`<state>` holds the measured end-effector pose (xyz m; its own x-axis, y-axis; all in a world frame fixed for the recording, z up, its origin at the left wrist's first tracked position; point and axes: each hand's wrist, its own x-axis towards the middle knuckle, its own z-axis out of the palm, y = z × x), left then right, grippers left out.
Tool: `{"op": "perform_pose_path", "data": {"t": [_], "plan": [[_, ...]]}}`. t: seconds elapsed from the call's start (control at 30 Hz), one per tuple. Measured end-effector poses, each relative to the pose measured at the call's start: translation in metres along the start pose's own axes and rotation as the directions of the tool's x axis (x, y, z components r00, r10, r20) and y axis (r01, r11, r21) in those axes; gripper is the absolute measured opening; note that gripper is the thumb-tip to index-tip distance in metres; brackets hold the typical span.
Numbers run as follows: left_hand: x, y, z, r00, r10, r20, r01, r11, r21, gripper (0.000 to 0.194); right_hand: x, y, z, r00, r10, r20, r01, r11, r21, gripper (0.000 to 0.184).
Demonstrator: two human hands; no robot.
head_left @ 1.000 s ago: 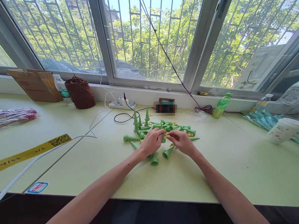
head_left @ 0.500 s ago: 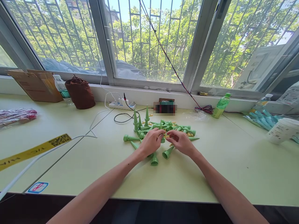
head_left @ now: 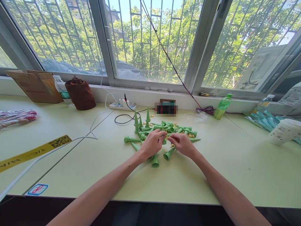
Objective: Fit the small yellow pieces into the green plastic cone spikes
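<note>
A heap of green plastic cone spikes (head_left: 164, 129) with small yellow pieces among them lies on the pale green table (head_left: 98, 160). Three cones (head_left: 147, 117) stand upright at the heap's back left. My left hand (head_left: 152, 143) is curled around a green cone held upright at the front of the heap. My right hand (head_left: 182, 143) pinches a small yellow piece against that cone. Both hands meet fingertip to fingertip. Two loose cones (head_left: 169, 153) lie just in front of my hands.
A white cable (head_left: 94, 131) and a power strip (head_left: 122, 105) run across the left. A brown bag (head_left: 80, 93), a cardboard box (head_left: 35, 85) and a water bottle (head_left: 61, 89) stand along the sill; a green bottle (head_left: 223, 106), a white cup (head_left: 283, 131) and blue packets (head_left: 263, 121) sit at the right.
My hands stay at the same spot at the heap; only the fingers shift slightly around the cone and the yellow piece.
</note>
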<state>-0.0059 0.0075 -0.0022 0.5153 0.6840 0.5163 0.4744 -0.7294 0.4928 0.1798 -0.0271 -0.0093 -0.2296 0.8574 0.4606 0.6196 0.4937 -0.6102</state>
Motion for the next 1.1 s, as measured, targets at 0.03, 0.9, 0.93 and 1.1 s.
{"op": "perform_pose_path", "data": {"t": [0.03,0.9,0.93,1.1], "plan": [[-0.0001,-0.0003,0.0002,1.000,0.001,-0.002,-0.001,1.000,0.002,0.025,0.0000,-0.0006,-0.0003,1.000,0.006,0.003,-0.006,1.000,-0.003,0.031],[0.0000,0.0012,-0.0004,1.000,-0.002,-0.004,0.002,1.000,0.006,0.026,-0.0005,-0.0026,-0.0014,0.999,0.037,-0.013,-0.037,0.999,0.029,0.023],[0.0000,0.0010,-0.0004,1.000,-0.005,-0.003,0.005,1.000,0.007,0.026,-0.0005,-0.0023,-0.0013,0.999,0.032,-0.017,-0.032,0.999,0.025,0.022],[-0.0005,0.0008,0.0002,1.000,0.003,0.000,-0.003,1.000,0.019,0.025,-0.0007,-0.0010,-0.0004,1.000,0.014,0.005,-0.014,1.000,0.022,0.022]]}}
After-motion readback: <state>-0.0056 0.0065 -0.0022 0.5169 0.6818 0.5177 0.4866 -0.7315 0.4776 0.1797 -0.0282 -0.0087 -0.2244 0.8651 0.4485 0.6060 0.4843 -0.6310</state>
